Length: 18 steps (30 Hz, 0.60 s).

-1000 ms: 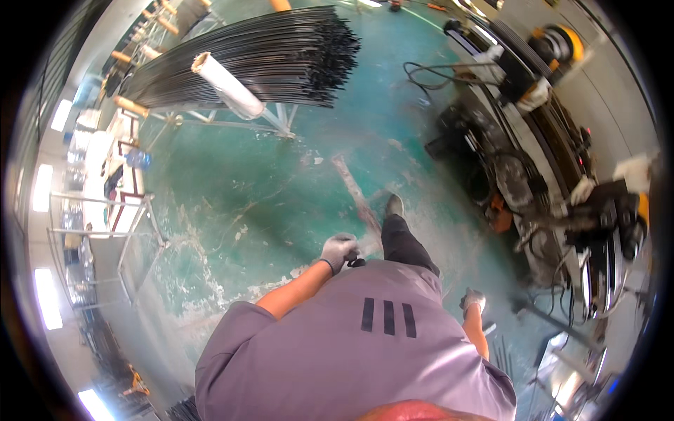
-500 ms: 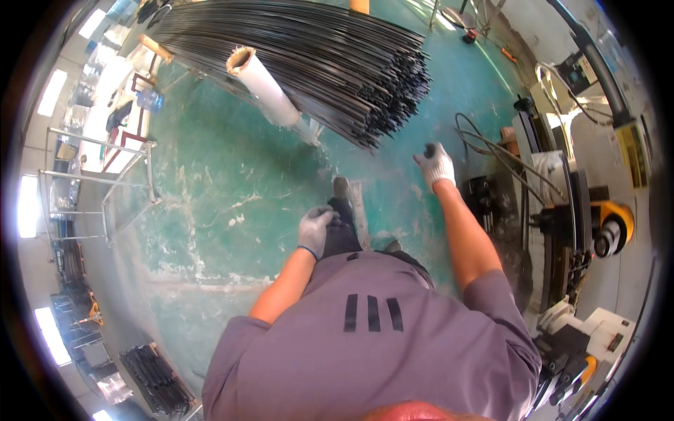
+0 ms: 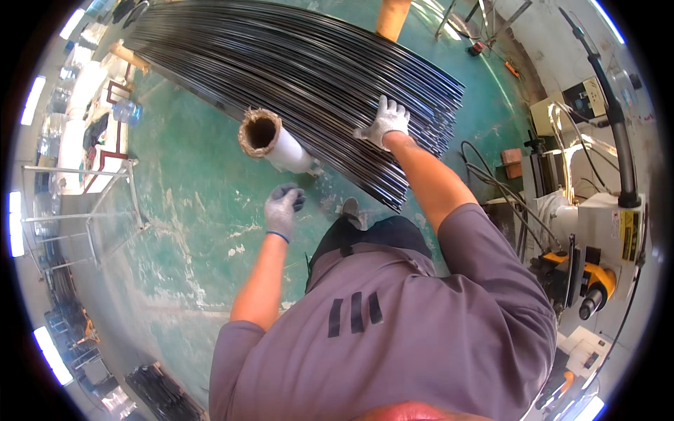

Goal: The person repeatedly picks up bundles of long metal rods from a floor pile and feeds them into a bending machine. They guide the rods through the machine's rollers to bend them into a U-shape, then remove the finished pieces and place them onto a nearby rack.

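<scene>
1. Head view, rods: big stack of black rods (image 3: 281, 63) lay in front of the person, running from upper left to loose, uneven ends right of centre. White roll (image 3: 289, 153), hollow brown end up, stood by the near edge; orange post (image 3: 393, 19) at the far edge.
2. Head view, right hand (image 3: 387, 126): gloved, palm down, fingers spread wide over the rods near their ends. Not closed round any rod. Looked like contact; pressure couldn't be told.
3. Head view, left hand (image 3: 284, 207): gloved, fingers half-curled, over the green floor (image 3: 203, 193) near the roll. No object visible; couldn't tell if the fingers hid something small.
4. Head view, risks (my read): a flat push could make top rods roll or slide, nothing being gripped. Uneven ends could snag the glove. A left swing could knock the roll. Cables (image 3: 491, 184) on the right could catch a careless step.
</scene>
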Motion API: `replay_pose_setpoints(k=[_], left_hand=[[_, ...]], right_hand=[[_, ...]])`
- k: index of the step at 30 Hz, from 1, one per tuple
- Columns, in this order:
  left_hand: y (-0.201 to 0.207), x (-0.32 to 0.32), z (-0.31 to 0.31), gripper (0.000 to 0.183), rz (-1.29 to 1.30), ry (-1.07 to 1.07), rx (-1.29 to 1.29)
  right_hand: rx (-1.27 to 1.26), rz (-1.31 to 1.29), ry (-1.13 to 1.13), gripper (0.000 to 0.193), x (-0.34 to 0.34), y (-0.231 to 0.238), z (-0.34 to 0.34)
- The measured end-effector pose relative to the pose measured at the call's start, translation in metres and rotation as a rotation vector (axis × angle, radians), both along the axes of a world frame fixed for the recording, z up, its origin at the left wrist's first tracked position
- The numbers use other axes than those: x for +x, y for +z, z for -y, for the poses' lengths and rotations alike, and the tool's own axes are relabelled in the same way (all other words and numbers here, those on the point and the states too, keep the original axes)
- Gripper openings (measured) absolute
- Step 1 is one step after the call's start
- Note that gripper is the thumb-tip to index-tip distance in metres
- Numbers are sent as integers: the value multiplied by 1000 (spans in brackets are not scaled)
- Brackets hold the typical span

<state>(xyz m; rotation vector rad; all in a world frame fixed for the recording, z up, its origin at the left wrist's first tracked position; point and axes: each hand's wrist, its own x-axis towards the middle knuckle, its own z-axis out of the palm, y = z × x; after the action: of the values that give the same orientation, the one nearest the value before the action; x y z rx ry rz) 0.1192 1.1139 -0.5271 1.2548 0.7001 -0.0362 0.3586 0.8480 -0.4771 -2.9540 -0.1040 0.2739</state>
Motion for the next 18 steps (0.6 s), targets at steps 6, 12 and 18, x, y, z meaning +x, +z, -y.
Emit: replay_pose_setpoints(k=[6, 12, 18], left_hand=[[-22, 6, -35, 26, -122, 199, -77], [-41, -8, 27, 28, -257, 69, -221], [-22, 34, 38, 25, -139, -65, -126]], right_hand=[[-146, -135, 83, 95, 21, -7, -23], [-90, -256, 238, 68, 31, -16, -25], [-170, -262, 314, 42, 55, -10, -33]])
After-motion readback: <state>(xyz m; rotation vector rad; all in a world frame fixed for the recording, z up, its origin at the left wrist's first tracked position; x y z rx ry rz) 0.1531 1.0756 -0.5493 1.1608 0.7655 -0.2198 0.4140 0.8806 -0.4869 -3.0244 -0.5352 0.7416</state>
